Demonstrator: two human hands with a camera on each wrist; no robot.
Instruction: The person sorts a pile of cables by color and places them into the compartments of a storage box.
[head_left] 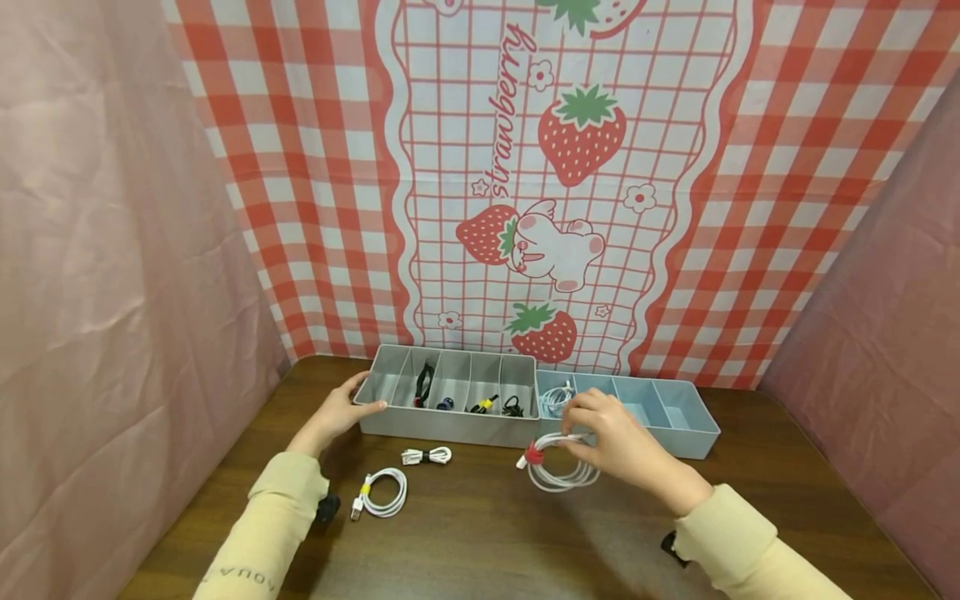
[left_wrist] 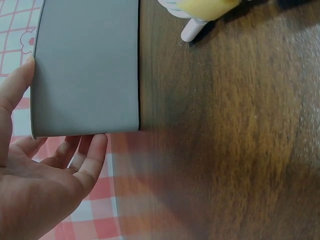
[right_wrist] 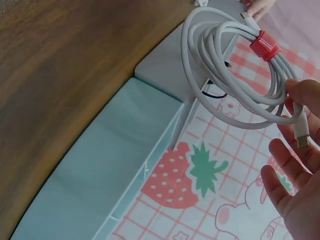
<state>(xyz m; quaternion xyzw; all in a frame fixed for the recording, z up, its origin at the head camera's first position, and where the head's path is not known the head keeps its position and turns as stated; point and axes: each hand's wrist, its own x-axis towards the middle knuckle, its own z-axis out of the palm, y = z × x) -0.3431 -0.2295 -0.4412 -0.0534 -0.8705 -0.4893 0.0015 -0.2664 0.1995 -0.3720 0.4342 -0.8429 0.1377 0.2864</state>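
The person's right hand (head_left: 611,442) pinches a white cable coil (head_left: 557,483) at its right side, over the table (head_left: 465,542), a red tie (head_left: 534,453) binding its loops. The left hand (head_left: 337,415), thumb spread wide from the fingers, rests against the left end of the grey box (head_left: 450,427), apparently steadying it. Left to right, separate compartments there hold a black-and-red cable (head_left: 424,385), a blue bundle (head_left: 446,404), a yellow-tied cable (head_left: 486,405) and a black cable (head_left: 513,407). The blue box (head_left: 693,443), to the right, has a white cable (head_left: 557,400) in its leftmost compartment.
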